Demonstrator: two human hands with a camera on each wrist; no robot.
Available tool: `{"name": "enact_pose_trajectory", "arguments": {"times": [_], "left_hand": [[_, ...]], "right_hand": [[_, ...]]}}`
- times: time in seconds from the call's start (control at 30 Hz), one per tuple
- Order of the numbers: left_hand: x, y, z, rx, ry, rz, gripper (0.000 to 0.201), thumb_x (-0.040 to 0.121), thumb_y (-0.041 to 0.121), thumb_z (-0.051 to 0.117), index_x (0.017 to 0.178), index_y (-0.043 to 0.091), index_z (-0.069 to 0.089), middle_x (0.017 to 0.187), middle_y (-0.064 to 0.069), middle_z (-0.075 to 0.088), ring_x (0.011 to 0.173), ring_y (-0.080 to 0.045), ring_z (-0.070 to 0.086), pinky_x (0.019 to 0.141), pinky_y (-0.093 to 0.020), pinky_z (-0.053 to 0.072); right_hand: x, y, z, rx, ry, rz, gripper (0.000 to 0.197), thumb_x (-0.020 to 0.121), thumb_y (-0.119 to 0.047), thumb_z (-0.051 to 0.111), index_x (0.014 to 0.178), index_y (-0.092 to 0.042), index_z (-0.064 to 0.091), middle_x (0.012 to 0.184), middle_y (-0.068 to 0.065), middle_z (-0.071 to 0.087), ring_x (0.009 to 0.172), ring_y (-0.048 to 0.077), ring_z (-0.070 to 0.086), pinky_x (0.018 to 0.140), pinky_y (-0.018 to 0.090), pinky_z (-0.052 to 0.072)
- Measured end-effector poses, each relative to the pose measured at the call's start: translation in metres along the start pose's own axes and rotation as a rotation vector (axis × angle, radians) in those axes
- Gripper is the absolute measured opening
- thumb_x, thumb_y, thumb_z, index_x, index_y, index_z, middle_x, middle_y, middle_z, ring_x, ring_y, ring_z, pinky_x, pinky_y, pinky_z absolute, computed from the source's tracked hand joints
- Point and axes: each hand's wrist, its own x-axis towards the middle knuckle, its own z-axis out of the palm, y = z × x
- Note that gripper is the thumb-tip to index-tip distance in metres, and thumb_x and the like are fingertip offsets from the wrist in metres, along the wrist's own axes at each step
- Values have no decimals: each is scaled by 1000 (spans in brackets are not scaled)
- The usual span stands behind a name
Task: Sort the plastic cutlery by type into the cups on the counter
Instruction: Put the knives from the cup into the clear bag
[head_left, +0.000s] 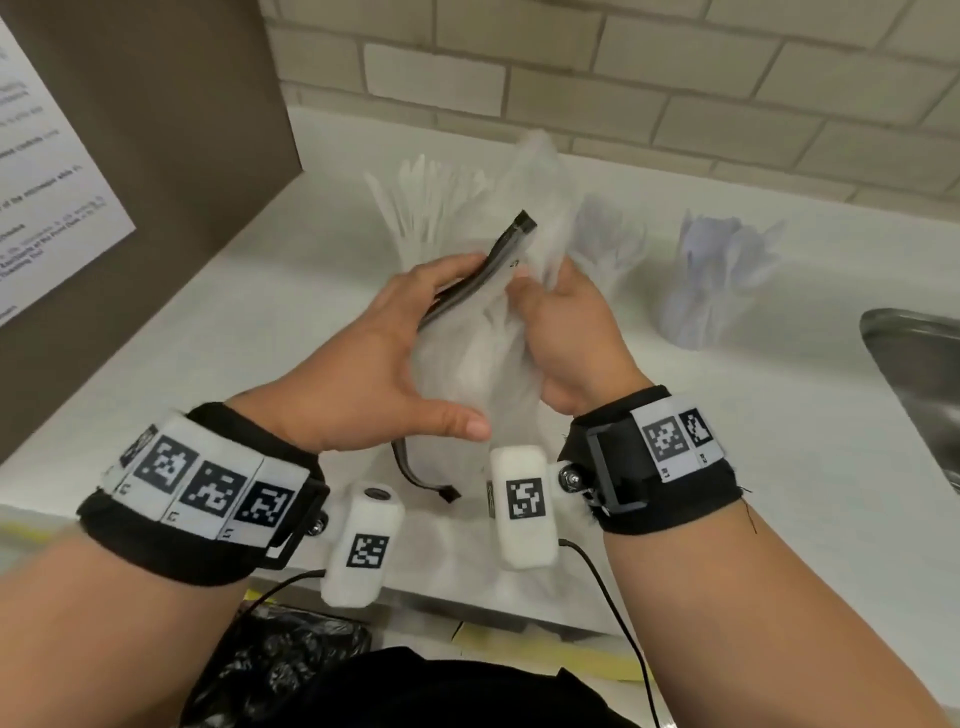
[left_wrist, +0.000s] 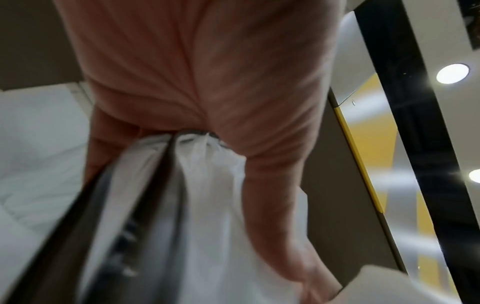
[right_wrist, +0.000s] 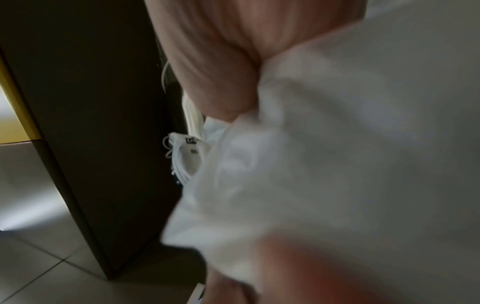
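Note:
A clear zip bag (head_left: 478, 353) of white plastic cutlery is held above the counter (head_left: 291, 312) between both hands. My left hand (head_left: 384, 338) grips its dark zipper strip (head_left: 488, 260) from the left. My right hand (head_left: 566, 322) pinches the bag's plastic on the right side. Three clear cups stand behind: the left cup (head_left: 421, 208) holds white knives, the middle cup (head_left: 608, 244) and the right cup (head_left: 717, 275) hold white cutlery, type blurred. In the left wrist view the bag (left_wrist: 207, 205) runs under the palm. In the right wrist view the bag (right_wrist: 324, 164) fills the frame.
A steel sink (head_left: 919, 374) lies at the right edge. A brown cabinet side with a printed notice (head_left: 47, 171) rises at the left. A tiled wall (head_left: 623, 78) backs the counter. A black bin bag (head_left: 280, 670) sits below the counter's front edge.

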Motion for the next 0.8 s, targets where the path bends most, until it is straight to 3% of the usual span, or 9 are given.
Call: {"name": "enact_pose_trajectory", "arguments": {"times": [0.07, 0.17, 0.23, 0.33, 0.43, 0.53, 0.63, 0.7, 0.8], "left_hand": [[-2, 0, 2, -30, 120, -17, 83, 67, 26, 85, 119, 58, 29, 125, 27, 48, 112, 13, 50, 92, -5, 39], [-6, -6, -5, -141, 352, -116, 53, 80, 5, 71, 102, 47, 48, 101, 16, 63, 87, 2, 63, 79, -16, 51], [-8, -10, -9, -205, 466, -210, 40, 81, 7, 70, 97, 40, 53, 93, 12, 65, 81, -5, 64, 78, -26, 56], [-9, -12, -12, -69, 571, -369, 51, 74, 24, 79, 108, 27, 42, 90, 17, 55, 76, 5, 55, 62, -5, 47], [-13, -10, -16, -76, 504, -380, 78, 66, 26, 87, 116, 26, 28, 98, 14, 53, 81, 3, 58, 63, -6, 45], [-15, -1, -10, -460, 191, -266, 81, 67, 26, 81, 127, 25, 27, 118, 8, 56, 103, 0, 62, 82, -18, 52], [-8, 5, -1, -841, 299, -368, 57, 83, 39, 68, 128, 23, 37, 107, 0, 66, 95, -15, 68, 78, -34, 56], [-4, -3, -2, -594, 529, -505, 53, 83, 37, 70, 126, 22, 43, 97, 4, 67, 83, -12, 69, 70, -31, 55], [-3, -20, -7, -246, 552, -601, 27, 88, 29, 66, 111, 16, 61, 99, -4, 70, 90, -22, 69, 76, -34, 56]], "right_hand": [[-3, 2, 3, 6, -91, 23, 30, 102, -16, 41, 129, -6, 53, 120, 15, 66, 110, 27, 65, 96, 44, 52], [-6, 4, 0, 2, -192, 59, 32, 102, -20, 43, 128, -6, 55, 121, 15, 66, 110, 29, 66, 92, 47, 54], [-6, 8, -1, -107, -170, 68, 28, 100, -20, 48, 124, -8, 57, 118, 12, 68, 106, 27, 67, 86, 42, 57], [-1, 12, -2, -565, 29, -24, 36, 95, -28, 56, 127, -14, 48, 122, 5, 63, 101, 18, 61, 78, 24, 50], [-2, 9, 3, -665, 82, -86, 60, 88, -50, 59, 137, -22, 39, 128, 2, 53, 105, 12, 53, 88, 24, 42], [-11, 3, 18, -454, -140, 116, 76, 77, -67, 59, 137, -27, 37, 122, -2, 55, 110, 16, 57, 90, 41, 53], [-11, 10, 27, -389, -236, 167, 41, 82, -31, 71, 117, -19, 53, 113, 8, 64, 104, 26, 64, 82, 53, 56], [-6, 13, 25, -295, -155, 135, 25, 80, -6, 61, 102, -17, 57, 106, 14, 66, 98, 33, 66, 80, 59, 55], [-4, 9, 18, -121, -94, 122, 30, 83, 4, 45, 103, -18, 50, 106, 15, 62, 91, 32, 63, 84, 50, 53]]}}
